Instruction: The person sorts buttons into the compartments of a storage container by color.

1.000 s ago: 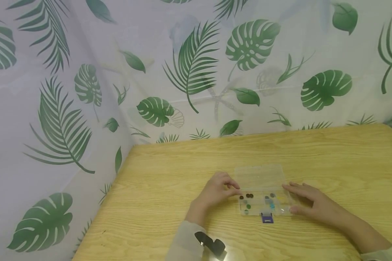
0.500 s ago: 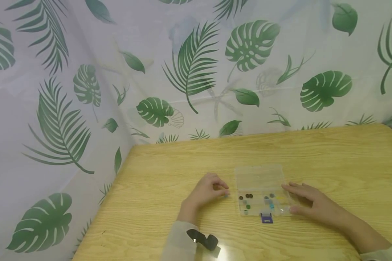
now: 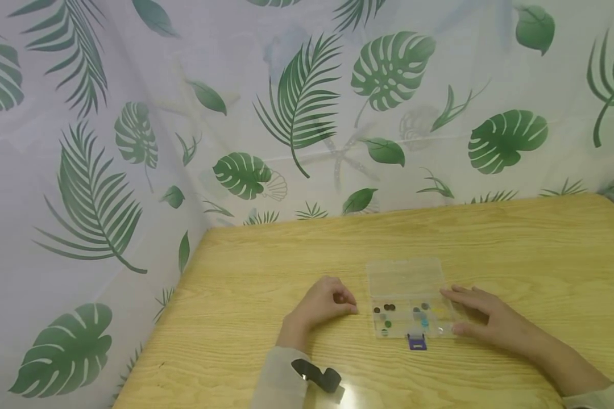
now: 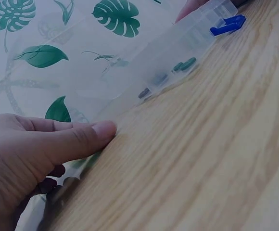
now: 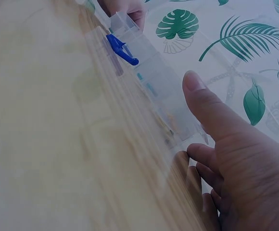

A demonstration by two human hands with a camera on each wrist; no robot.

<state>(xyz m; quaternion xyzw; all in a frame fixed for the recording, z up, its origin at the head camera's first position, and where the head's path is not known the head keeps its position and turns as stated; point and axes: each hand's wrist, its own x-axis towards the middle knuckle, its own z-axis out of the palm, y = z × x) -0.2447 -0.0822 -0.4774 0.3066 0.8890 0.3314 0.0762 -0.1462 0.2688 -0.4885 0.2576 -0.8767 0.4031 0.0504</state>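
A clear plastic compartment box point(image 3: 404, 329) lies on the table with its clear lid point(image 3: 405, 278) laid back. Dark discs point(image 3: 390, 307), green discs point(image 3: 388, 324) and light blue pieces point(image 3: 424, 322) sit in separate compartments. To the left of the box, my left hand point(image 3: 322, 304) pinches thumb and forefinger together low over the wood; a small bluish piece between them is now hidden by the fingertips. My right hand point(image 3: 491, 318) lies with fingers extended at the box's right end, thumb by the front corner. A blue latch point(image 4: 228, 25) hangs from the box's front.
The wood-grain table point(image 3: 266, 255) runs back to a white curtain point(image 3: 317, 119) printed with green leaves, which also closes off the left side. A black strap point(image 3: 317, 375) sits on the left wrist.
My left hand has drawn away from the box's left compartments to the table beside it, a small bluish piece showing at its fingertips midway. The right hand and the box hold still.
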